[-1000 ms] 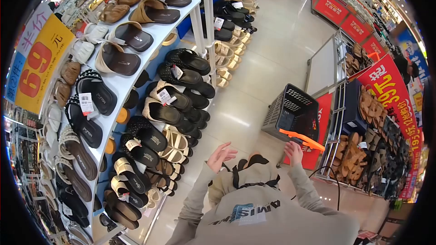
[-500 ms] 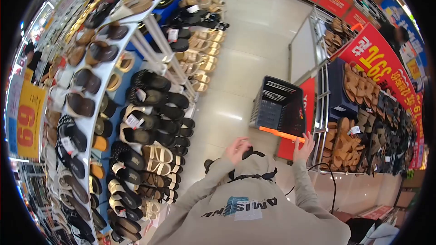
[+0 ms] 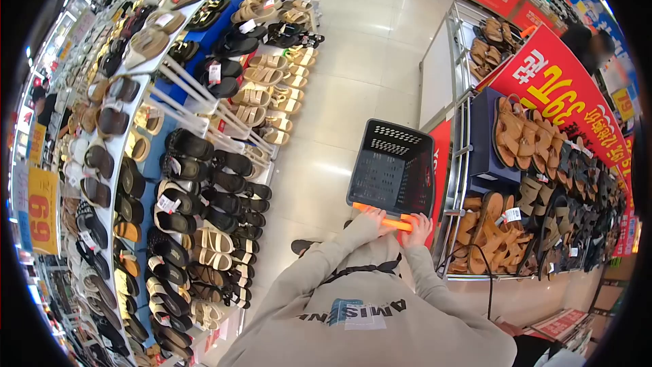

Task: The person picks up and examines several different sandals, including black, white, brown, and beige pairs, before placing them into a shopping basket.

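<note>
In front of my body is a dark grey plastic shopping basket with perforated sides and an orange handle; nothing shows inside it. My left hand grips the handle near its left end. At the other end, my right hand is closed around it, with some fingers partly hidden. Both arms wear beige-grey sleeves. To the right of the basket, close to my right hand, brown sandals lie on a metal-framed display stand.
Tiered shelves of slippers and sandals line the left side. A tiled aisle runs ahead between the displays. On the right rise a metal rack and a red price banner. Another person is at the far right.
My left hand, previously raised off the handle, now holds it. My right hand has closed on the handle's right end. The basket and the view have shifted, with the basket further left and nearer.
</note>
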